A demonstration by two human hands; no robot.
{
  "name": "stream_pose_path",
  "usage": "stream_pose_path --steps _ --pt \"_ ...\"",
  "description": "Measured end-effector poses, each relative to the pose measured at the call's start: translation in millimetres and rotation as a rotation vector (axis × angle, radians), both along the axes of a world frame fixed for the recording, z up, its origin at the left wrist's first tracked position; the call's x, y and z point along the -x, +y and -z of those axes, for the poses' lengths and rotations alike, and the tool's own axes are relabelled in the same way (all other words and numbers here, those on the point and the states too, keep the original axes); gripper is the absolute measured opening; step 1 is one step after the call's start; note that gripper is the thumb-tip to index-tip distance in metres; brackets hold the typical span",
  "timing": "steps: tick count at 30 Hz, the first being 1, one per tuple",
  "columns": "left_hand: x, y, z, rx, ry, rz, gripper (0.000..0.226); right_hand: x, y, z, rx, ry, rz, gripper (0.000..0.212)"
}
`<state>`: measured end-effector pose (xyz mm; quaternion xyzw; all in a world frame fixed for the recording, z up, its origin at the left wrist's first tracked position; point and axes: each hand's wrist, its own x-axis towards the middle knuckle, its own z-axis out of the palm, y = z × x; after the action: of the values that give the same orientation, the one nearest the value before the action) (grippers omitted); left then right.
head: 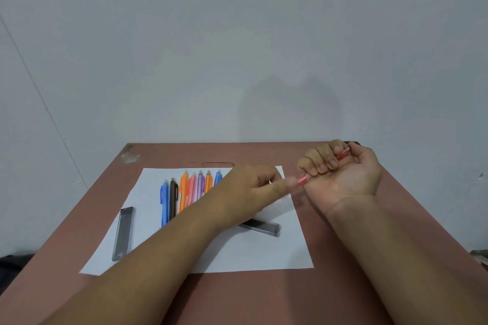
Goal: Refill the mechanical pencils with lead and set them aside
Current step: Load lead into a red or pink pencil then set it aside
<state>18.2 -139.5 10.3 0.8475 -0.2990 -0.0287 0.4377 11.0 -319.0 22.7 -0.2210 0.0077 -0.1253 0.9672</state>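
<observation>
no readable text, labels, brands or numbers anywhere in view

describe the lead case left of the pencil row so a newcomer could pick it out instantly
Start at the white paper sheet on the reddish-brown table. Left of the row of coloured pencils, the lead case straddles the sheet's left edge. Unlike the second lead case, partly hidden under the left forearm, this one lies fully exposed, running near-to-far.
</observation>
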Motion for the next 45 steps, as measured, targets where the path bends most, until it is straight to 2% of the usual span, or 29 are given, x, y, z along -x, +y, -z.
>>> stream_pose_path --steps 2,4,8,11,13,17,22,25,34,38,42,45 --pt "0.2 -0.7 1.5 -0.072 -0.027 0.006 0.045 0.5 0.1 -1.4 0.007 -0.004 0.012 0.016" --pt "0.8 -1.1 2.4 -0.085 -0.026 0.026 0.041 0.7 -0.2 -2.0 0.003 0.005 0.014 0.019" --pt "2.3 0.4 -2.1 0.091 0.131 0.028 0.059 0.3 -0.8 -0.9 -0.019 0.025 -0.003 0.036" --pt "1.5 0.5 -3.8 0.217 0.269 0.055 0.076 0.7 0.1 -2.3 -0.022 0.019 -0.011 0.034" --pt "1.6 -0.1 -3.3 0.248 0.295 0.067 0.079 1.1 0.7 -3.0 -0.025 0.017 -0.011 0.032" --pt "-0.2 -1.5 -1.3 0.259 0.304 0.076 0.082 0.8 0.4 -1.1 -0.025 0.03 -0.008 0.037" --pt "0.5 -0.1 -1.8 0.253 0.297 0.073 0.082 1.8 1.3 -2.4 0.01 0.018 0.005 0.016" --pt "1.2 -0.1 -2.8 0.252 0.299 0.065 0.081 2.4 0.5 -2.6 0.012 0.017 0.011 0.013" --pt "1.4 0.3 -3.2 0.236 0.286 0.054 0.081 2.3 2.4 -3.1 0.0 0.013 0.004 0.025" --pt "1.0 1.0 -2.7 0.237 0.28 0.052 0.08 2.1 1.5 -1.8 -0.018 0.025 -0.003 0.038" --pt "0.6 1.2 -2.7 0.243 0.284 0.047 0.08 3.6 2.7 -4.0 -0.011 0.015 0.004 0.02" --pt "0.9 1.5 -2.4 0.253 0.287 0.052 0.079 5.0 2.3 -4.7 -0.016 0.008 0.01 0.019"
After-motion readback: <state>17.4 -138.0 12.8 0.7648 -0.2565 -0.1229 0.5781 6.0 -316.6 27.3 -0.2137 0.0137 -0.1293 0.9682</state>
